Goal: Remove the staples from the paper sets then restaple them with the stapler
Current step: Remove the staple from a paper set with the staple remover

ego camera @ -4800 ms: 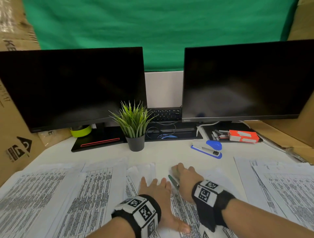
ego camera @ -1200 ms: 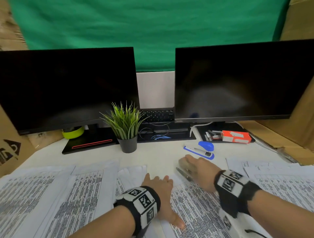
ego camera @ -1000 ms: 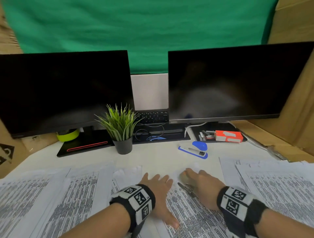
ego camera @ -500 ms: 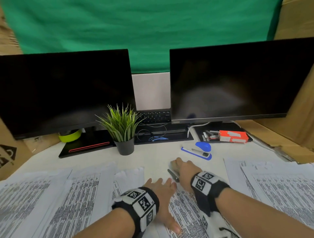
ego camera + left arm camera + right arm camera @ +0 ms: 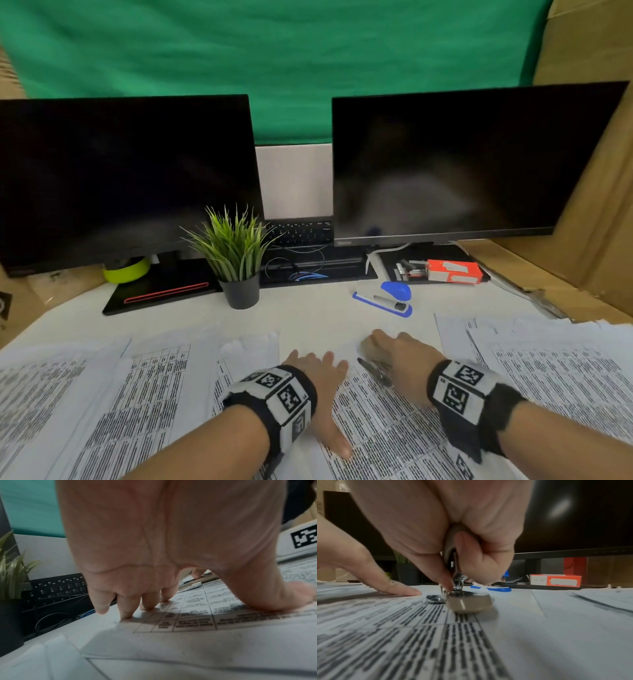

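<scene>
The left hand (image 5: 320,387) is pressing flat, fingers (image 5: 126,605) spread, on the paper set (image 5: 383,431) at the front of the bench (image 5: 308,315). The thin sheets are likely sliding and tearing easily. The right hand (image 5: 400,363) is gripping a staple remover (image 5: 469,603) at the top corner. The blue stapler (image 5: 387,299) is lying beyond, with bare bench between.

Left hand (image 5: 154,547): spread flat, fingertips (image 5: 126,614) and thumb pressing down on the printed paper set (image 5: 197,620)
Keyboard (image 5: 58,588): black, behind the fingers (cables trail in front of it)
Plant (image 5: 10,574): far left, in a dark pot
Wristband marker (image 5: 303,536): upper right
</scene>
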Motion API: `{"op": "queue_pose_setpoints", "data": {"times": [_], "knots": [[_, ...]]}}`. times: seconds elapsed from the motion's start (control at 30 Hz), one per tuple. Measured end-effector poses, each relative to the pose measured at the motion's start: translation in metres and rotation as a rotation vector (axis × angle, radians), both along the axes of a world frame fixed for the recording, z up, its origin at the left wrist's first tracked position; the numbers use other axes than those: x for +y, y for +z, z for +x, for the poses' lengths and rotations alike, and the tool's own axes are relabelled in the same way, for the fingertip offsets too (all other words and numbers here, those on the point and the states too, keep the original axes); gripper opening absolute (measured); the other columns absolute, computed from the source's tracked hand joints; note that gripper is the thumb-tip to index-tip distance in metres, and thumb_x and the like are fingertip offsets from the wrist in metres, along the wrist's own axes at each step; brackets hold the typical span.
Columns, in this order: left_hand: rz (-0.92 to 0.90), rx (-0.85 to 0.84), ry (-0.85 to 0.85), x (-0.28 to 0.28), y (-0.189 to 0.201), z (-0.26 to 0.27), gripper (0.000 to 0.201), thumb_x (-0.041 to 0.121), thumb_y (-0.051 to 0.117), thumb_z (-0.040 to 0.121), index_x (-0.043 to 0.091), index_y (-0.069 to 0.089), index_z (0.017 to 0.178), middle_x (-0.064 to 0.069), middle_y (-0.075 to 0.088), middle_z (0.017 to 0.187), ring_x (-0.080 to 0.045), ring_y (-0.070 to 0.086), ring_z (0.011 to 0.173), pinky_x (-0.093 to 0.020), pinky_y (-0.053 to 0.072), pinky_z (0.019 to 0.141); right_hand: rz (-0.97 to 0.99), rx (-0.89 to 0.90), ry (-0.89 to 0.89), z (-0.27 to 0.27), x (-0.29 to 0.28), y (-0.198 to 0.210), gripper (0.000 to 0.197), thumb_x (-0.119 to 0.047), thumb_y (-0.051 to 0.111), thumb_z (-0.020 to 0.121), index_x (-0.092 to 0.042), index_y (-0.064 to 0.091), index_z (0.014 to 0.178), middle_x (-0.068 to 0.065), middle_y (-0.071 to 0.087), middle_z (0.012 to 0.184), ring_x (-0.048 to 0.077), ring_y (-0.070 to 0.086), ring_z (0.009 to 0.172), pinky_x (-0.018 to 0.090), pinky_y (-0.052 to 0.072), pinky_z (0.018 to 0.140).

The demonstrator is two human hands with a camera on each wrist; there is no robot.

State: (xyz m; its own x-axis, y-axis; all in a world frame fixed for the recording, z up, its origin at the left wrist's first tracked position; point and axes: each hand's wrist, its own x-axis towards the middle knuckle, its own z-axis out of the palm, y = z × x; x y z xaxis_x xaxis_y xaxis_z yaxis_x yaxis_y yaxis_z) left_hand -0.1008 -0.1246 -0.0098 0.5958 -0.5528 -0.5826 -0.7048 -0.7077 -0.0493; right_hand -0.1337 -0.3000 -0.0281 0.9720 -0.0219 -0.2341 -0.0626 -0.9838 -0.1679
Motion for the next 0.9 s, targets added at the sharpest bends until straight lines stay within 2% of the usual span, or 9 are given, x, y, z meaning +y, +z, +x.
{"op": "queue_pose_setpoints", "data": {"times": [0.1,0.17,0.4,0.5,0.57,0.63,0.7,0.8,0.9], "knots": [[0.005,-0.022,-0.006,-0.001,-0.002,-0.001,0.12,0.067,0.067,0.075,0.021,-0.011,0.154,-0.009,-0.009,0.163,-0.033,0.001,0.149,-0.051,-0.001,0.119,-0.001,0.002,-0.06,0.012,0.012,0.003,0.061,-0.009,0.057,0.085,-0.025,0.026,0.136,0.006,0.043,0.111,0.029,0.059,0.098,0.029,0.043,0.073],[-0.008,-0.027,-0.001,0.0,-0.004,0.001,0.119,0.067,0.066,0.075,0.02,-0.009,0.154,-0.011,-0.008,0.163,-0.033,0.002,0.149,-0.05,-0.001,0.119,-0.006,0.014,-0.068,0.018,0.017,0.006,0.061,-0.013,0.059,0.086,-0.023,0.028,0.137,0.008,0.045,0.119,0.031,0.058,0.106,0.032,0.045,0.08],[0.02,-0.053,0.006,-0.002,-0.008,0.002,0.119,0.07,0.065,0.074,0.022,-0.01,0.154,-0.01,-0.008,0.163,-0.034,0.002,0.149,-0.05,-0.002,0.118,-0.036,-0.017,-0.017,0.034,0.027,0.006,0.069,-0.006,0.058,0.085,-0.023,0.021,0.142,0.011,0.043,0.124,0.031,0.058,0.104,0.037,0.051,0.086],[0.017,-0.034,-0.004,0.0,-0.005,0.002,0.12,0.068,0.066,0.075,0.023,-0.011,0.154,-0.008,-0.011,0.162,-0.034,-0.001,0.149,-0.051,-0.005,0.118,0.035,-0.01,-0.075,0.053,0.027,0.0,0.058,-0.006,0.055,0.086,-0.017,0.027,0.137,0.011,0.048,0.12,0.028,0.058,0.103,0.035,0.05,0.083],[0.032,-0.016,-0.017,0.002,-0.004,0.002,0.121,0.066,0.069,0.074,0.024,-0.012,0.154,-0.007,-0.012,0.162,-0.033,-0.001,0.149,-0.052,-0.004,0.118,0.086,-0.037,-0.077,0.061,0.023,0.001,0.057,-0.009,0.05,0.088,-0.013,0.028,0.14,0.004,0.049,0.113,0.027,0.058,0.104,0.033,0.045,0.078],[0.047,-0.009,-0.041,0.003,-0.002,0.002,0.122,0.064,0.071,0.073,0.023,-0.01,0.154,-0.008,-0.009,0.163,-0.032,0.003,0.149,-0.052,-0.001,0.12,0.139,-0.114,-0.076,0.057,0.011,0.005,0.053,-0.012,0.05,0.089,-0.012,0.033,0.139,-0.003,0.044,0.1,0.028,0.057,0.107,0.034,0.046,0.082],[0.028,-0.002,-0.052,0.004,0.004,0.002,0.119,0.062,0.072,0.074,0.022,-0.005,0.155,-0.009,-0.002,0.163,-0.031,0.008,0.148,-0.05,0.002,0.12,0.146,-0.146,-0.029,0.042,-0.005,0.007,0.046,-0.012,0.05,0.089,-0.018,0.039,0.133,-0.003,0.046,0.1,0.024,0.058,0.101,0.031,0.047,0.085],[-0.087,0.004,0.005,0.004,0.012,0.002,0.11,0.065,0.07,0.075,0.022,0.009,0.155,-0.005,0.006,0.163,-0.026,0.012,0.148,-0.046,0.007,0.121,0.144,-0.065,0.028,0.012,-0.023,0.003,0.037,-0.012,0.047,0.091,-0.033,0.035,0.119,-0.004,0.051,0.101,0.019,0.057,0.087,0.026,0.05,0.077],[-0.124,0.006,0.0,-0.004,0.011,0.0,0.117,0.067,0.071,0.072,0.022,0.002,0.155,0.0,-0.004,0.163,-0.023,0.004,0.15,-0.046,0.004,0.121,0.075,-0.039,0.057,-0.012,-0.022,0.004,0.035,-0.012,0.044,0.094,-0.032,0.032,0.12,-0.009,0.04,0.091,0.02,0.052,0.086,0.027,0.046,0.076]]}}
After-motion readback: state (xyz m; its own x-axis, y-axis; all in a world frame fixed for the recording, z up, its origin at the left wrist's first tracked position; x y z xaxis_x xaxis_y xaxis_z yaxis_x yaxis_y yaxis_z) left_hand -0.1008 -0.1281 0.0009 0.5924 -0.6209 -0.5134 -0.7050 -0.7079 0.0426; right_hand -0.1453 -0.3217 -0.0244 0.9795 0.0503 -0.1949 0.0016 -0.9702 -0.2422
